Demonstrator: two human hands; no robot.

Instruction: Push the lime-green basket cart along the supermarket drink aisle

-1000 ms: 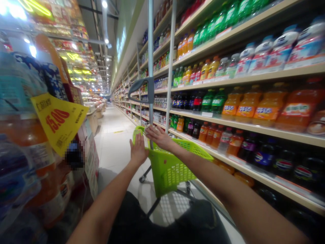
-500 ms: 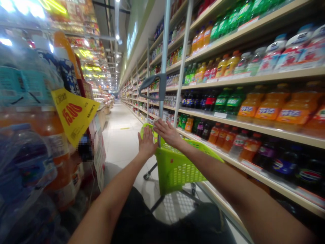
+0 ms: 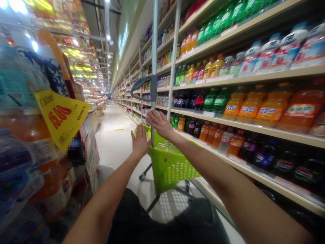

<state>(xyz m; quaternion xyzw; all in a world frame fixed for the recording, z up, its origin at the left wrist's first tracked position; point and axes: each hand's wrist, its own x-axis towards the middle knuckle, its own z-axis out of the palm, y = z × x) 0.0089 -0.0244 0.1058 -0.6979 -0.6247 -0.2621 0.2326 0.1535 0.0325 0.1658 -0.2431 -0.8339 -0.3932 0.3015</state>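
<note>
A lime-green wheeled shopping basket (image 3: 175, 166) stands in the aisle in front of me, with two tall grey poles (image 3: 154, 51) rising from it and a grey grip (image 3: 142, 84) partway up. My right hand (image 3: 159, 123) presses a small white cloth (image 3: 151, 111) against the left pole, just below the grip, with its fingers laid over the cloth. My left hand (image 3: 140, 142) is open with its fingers pointing up and its palm at the basket's near left rim. I cannot see anything inside the basket.
Long shelves (image 3: 254, 79) of soft-drink bottles run along the right. A stack of wrapped bottles (image 3: 22, 142) with a yellow price tag (image 3: 61, 118) stands close on the left. The tiled aisle floor (image 3: 114, 142) stretches ahead between them.
My right hand has slid up the pole with the white cloth, from near the basket rim to just under the grip. My left hand stays open by the rim.
</note>
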